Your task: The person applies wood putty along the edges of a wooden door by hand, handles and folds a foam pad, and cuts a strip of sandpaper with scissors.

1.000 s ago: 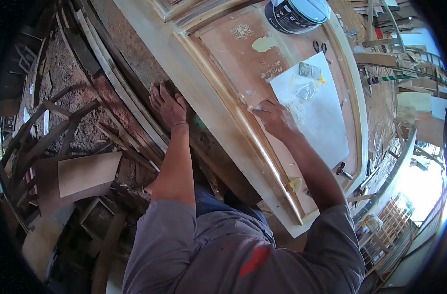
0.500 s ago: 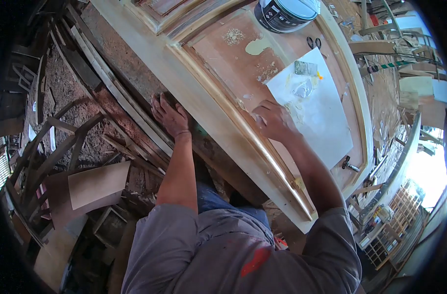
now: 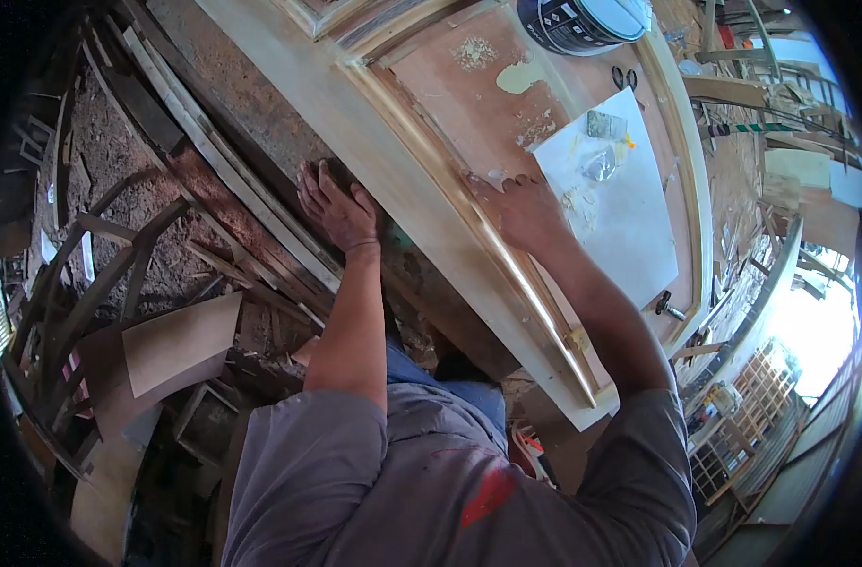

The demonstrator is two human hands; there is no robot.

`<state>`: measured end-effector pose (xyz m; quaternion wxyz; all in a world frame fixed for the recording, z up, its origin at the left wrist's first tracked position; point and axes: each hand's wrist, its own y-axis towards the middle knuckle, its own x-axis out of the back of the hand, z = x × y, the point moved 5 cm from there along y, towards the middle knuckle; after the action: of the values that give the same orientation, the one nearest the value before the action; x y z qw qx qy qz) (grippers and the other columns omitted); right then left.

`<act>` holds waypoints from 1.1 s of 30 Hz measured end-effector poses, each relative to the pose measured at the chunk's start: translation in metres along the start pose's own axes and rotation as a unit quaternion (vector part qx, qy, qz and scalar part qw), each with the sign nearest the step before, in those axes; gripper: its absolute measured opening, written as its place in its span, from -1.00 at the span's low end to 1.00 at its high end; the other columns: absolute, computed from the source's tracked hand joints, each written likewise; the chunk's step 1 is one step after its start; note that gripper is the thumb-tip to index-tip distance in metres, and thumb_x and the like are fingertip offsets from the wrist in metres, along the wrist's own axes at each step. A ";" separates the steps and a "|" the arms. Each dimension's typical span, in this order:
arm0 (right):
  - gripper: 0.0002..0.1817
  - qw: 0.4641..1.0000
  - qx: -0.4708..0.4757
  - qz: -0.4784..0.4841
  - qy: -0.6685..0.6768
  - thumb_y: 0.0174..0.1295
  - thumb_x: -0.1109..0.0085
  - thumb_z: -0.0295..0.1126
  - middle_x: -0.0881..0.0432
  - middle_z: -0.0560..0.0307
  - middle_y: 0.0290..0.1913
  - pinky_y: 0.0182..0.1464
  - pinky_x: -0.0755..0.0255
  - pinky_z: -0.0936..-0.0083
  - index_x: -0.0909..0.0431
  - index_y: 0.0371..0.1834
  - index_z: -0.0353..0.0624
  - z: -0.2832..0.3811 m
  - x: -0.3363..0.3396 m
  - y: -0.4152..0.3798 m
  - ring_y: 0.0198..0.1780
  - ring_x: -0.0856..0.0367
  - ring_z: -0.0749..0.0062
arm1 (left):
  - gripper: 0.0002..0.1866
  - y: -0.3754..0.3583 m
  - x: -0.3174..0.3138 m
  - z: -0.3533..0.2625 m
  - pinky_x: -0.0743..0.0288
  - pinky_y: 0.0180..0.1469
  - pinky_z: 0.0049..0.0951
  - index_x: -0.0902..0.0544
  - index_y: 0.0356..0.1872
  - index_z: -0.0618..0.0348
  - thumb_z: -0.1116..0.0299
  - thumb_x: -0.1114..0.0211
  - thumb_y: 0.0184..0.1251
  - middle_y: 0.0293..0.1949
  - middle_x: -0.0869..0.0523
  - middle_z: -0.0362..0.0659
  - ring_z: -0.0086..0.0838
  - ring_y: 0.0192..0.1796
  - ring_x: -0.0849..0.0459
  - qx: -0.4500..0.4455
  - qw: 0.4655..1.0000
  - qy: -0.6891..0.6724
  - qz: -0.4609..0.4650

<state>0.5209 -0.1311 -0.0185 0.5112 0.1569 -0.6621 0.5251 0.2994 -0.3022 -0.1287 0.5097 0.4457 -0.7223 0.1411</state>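
My right hand [image 3: 530,213] is over the wooden panel door [image 3: 426,109], its fingertips bent down at the inner edge of the long raised moulding [image 3: 492,244]. A small whitish bit [image 3: 497,178] shows at those fingertips; what it is I cannot make out. Beside this hand lies a white sheet [image 3: 629,227] with a grey-green flat piece [image 3: 607,125], a clear patch and pale smears of paste on it. My left hand [image 3: 338,210] rests with fingers spread on the dark bench surface [image 3: 289,142], just beside the door's outer edge, holding nothing.
A dark tub with a light lid [image 3: 582,24] stands on the door's far part. Near it are scissors [image 3: 624,77], a pale paste patch [image 3: 521,77] and crumbs. A small dark tool [image 3: 669,304] lies by the curved rim. Wooden frames [image 3: 119,246] and a board [image 3: 182,345] stand at left.
My right hand has shifted left and away from me, toward the moulding, fingers reaching further. My left hand stays on the bench. The whole view has turned slightly.
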 end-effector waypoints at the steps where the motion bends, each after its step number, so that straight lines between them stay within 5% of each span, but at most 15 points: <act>1: -0.25 1.000 0.002 0.011 -0.019 0.36 -0.19 -0.43 -0.81 -0.04 -0.03 0.23 -0.54 0.13 -0.39 0.67 0.27 0.001 -0.002 0.000 0.07 -0.76 0.03 | -0.33 -0.001 -0.001 0.000 -0.15 0.65 0.19 -0.39 0.56 0.21 0.01 -0.11 0.61 0.63 -0.32 0.21 0.15 0.66 -0.25 0.000 1.000 0.005 -0.001; 4: -0.17 1.000 -0.013 -0.018 -0.012 0.23 -0.20 -0.52 -0.78 -0.05 -0.09 0.18 -0.54 0.09 -0.45 0.65 0.31 0.001 -0.006 -0.003 0.06 -0.74 0.03 | -0.34 -0.001 -0.002 0.002 -0.15 0.66 0.19 -0.39 0.55 0.21 0.11 -0.19 0.53 0.62 -0.32 0.23 0.16 0.66 -0.26 -0.002 1.000 0.007 -0.009; 13: -0.23 0.999 0.000 -0.039 -0.004 0.26 -0.17 -0.53 -0.79 -0.03 -0.17 0.20 -0.53 0.10 -0.50 0.60 0.27 -0.004 -0.021 -0.041 0.01 -0.77 0.01 | -0.29 -0.009 -0.014 0.012 -0.20 0.65 0.23 -0.43 0.45 0.22 0.21 -0.29 0.26 0.55 -0.40 0.22 0.14 0.62 -0.34 -0.017 0.996 0.010 -0.087; 25: -0.26 0.998 0.044 -0.046 -0.028 0.24 -0.26 -0.43 -0.78 -0.05 -0.13 0.13 -0.51 0.07 -0.52 0.58 0.21 -0.029 -0.076 -0.121 0.02 -0.74 0.01 | -0.33 -0.010 -0.017 0.014 -0.25 0.61 0.17 -0.46 0.44 0.16 0.20 -0.30 0.30 0.53 -0.43 0.22 0.18 0.58 -0.38 -0.034 0.990 0.014 -0.138; 29: -0.06 0.967 0.057 0.008 0.246 0.21 -0.24 -0.54 -0.70 0.13 -0.25 -0.06 -0.57 0.28 -0.31 0.74 0.27 -0.045 -0.071 -0.122 -0.18 -0.69 0.33 | -0.34 -0.009 -0.020 0.019 -0.25 0.61 0.18 -0.46 0.44 0.17 0.20 -0.29 0.31 0.55 -0.41 0.22 0.18 0.58 -0.37 -0.031 0.993 0.020 -0.114; 33: 0.06 0.805 0.020 0.127 0.579 0.21 -0.19 -0.61 -0.53 0.31 -0.35 -0.22 -0.46 0.56 -0.11 0.83 0.30 -0.052 -0.076 -0.093 -0.34 -0.49 0.63 | -0.33 -0.009 -0.020 0.018 -0.24 0.62 0.19 -0.47 0.45 0.18 0.21 -0.28 0.31 0.58 -0.37 0.22 0.18 0.60 -0.34 -0.031 0.992 0.014 -0.118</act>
<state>0.6490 -0.1488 -0.0363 0.7254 -0.2513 -0.2463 0.5916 0.2972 -0.3091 -0.1566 0.5465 0.5098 -0.6613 0.0639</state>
